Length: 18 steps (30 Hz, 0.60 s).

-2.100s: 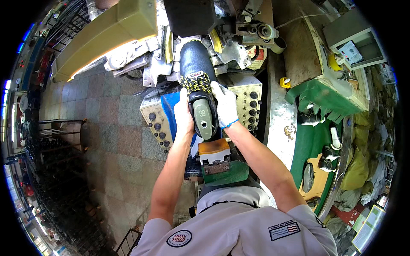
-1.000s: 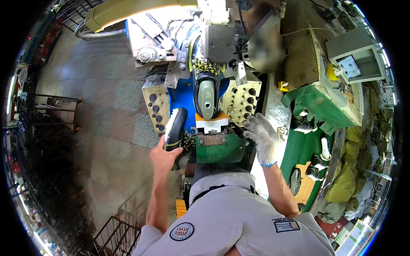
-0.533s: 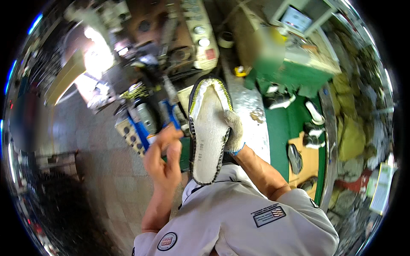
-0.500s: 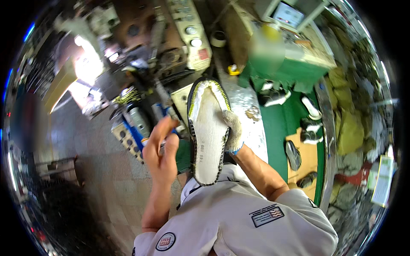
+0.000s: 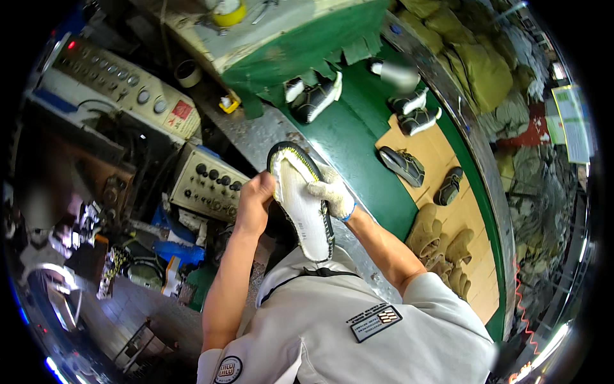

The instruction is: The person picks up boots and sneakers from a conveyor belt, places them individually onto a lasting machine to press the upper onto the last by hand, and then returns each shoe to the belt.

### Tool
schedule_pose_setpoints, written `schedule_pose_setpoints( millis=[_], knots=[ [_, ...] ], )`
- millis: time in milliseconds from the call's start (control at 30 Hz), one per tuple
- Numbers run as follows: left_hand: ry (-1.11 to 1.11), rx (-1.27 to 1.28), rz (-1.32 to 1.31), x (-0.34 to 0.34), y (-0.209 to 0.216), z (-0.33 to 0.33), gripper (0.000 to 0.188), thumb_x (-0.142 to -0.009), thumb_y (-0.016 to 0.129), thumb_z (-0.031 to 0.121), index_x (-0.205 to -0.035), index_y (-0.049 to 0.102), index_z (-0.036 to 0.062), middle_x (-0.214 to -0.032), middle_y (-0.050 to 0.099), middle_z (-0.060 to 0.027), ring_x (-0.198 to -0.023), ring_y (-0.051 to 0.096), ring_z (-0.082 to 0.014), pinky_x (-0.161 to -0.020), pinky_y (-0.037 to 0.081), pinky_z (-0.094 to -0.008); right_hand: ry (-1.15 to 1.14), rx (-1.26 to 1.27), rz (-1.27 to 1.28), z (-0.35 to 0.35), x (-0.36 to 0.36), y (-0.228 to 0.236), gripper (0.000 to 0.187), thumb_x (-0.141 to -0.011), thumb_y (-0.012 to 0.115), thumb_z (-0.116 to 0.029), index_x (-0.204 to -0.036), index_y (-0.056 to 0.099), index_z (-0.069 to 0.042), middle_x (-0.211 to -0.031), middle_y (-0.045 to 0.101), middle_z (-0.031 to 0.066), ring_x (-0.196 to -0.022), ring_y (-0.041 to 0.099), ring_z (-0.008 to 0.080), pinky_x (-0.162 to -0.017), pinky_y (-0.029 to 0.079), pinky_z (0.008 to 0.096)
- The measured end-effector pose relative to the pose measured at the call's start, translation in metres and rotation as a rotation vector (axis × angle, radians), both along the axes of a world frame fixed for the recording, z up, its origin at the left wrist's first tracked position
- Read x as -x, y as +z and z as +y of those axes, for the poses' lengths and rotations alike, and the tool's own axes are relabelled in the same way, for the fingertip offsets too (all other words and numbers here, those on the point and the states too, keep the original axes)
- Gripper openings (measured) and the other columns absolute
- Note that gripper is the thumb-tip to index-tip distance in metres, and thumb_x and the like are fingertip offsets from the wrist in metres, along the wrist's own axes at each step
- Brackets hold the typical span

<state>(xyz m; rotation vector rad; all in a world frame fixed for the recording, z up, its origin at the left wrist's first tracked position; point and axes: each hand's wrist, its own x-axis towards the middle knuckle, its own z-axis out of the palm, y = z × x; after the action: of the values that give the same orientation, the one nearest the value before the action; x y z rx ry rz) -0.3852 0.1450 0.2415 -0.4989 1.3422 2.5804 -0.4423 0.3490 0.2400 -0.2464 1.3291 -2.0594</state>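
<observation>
In front of my waist I hold a dark shoe upper (image 5: 302, 208) with its pale bottom turned up. Yellow-green stitching and a ragged whitish lining run round its far end, while dark stitching follows the sides. My right hand (image 5: 332, 191), in a knitted glove with a blue cuff edge, grips its right side, thumb over the bottom. My bare left hand (image 5: 255, 200) is closed on the upper's left edge near the far end; its fingertips are partly hidden.
A green-topped bench (image 5: 358, 137) carries dark shoes with white parts (image 5: 318, 97) and a cardboard sheet (image 5: 470, 240). Brown clog-like shoes (image 5: 425, 233) lie on it. On the left stand a knobbed control box (image 5: 208, 182) and a longer control panel (image 5: 121, 80).
My view has swung to the right, toward the green bench. My left hand, earlier apart from the shoe upper, now grips its left edge. My right hand still holds it.
</observation>
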Motion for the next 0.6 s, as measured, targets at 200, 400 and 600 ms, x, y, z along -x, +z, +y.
schedule_pose_setpoints(
  millis=[200, 400, 600],
  knots=[
    [-0.164, 0.049, -0.05, 0.08, -0.015, 0.056, 0.037, -0.095, 0.074, 0.03, -0.108, 0.071, -0.0046, -0.102, 0.071, -0.0073, -0.091, 0.065, -0.0136, -0.081, 0.051, -0.0284, -0.068, 0.014, -0.047, 0.055, 0.023, -0.003, 0.099, -0.079, 0.084, -0.04, -0.156, 0.04, 0.003, -0.143, 0.058, 0.0121, -0.129, 0.056, 0.0205, -0.113, 0.04, 0.0338],
    [-0.267, 0.306, -0.049, 0.112, -0.048, 0.105, 0.036, -0.096, 0.074, 0.03, -0.106, 0.073, -0.0043, -0.1, 0.073, -0.008, -0.087, 0.065, -0.0127, -0.079, 0.051, -0.0286, -0.139, 0.11, -0.19, 0.103, 0.039, -0.068, 0.089, -0.082, 0.083, -0.034, -0.152, 0.044, 0.005, -0.137, 0.061, 0.0128, -0.123, 0.059, 0.0191, -0.108, 0.045, 0.0334],
    [-0.386, 0.429, -0.297, 0.132, -0.095, 0.109, 0.059, -0.102, 0.065, 0.04, -0.137, 0.06, -0.0072, -0.124, 0.07, -0.0227, -0.112, 0.069, -0.027, -0.099, 0.052, -0.0392, 0.157, -1.094, 0.168, 0.186, 0.11, -0.077, 0.096, -0.078, 0.074, -0.064, -0.151, 0.051, -0.007, -0.121, 0.071, 0.0239, -0.11, 0.07, 0.0355, -0.098, 0.051, 0.0408]
  ],
)
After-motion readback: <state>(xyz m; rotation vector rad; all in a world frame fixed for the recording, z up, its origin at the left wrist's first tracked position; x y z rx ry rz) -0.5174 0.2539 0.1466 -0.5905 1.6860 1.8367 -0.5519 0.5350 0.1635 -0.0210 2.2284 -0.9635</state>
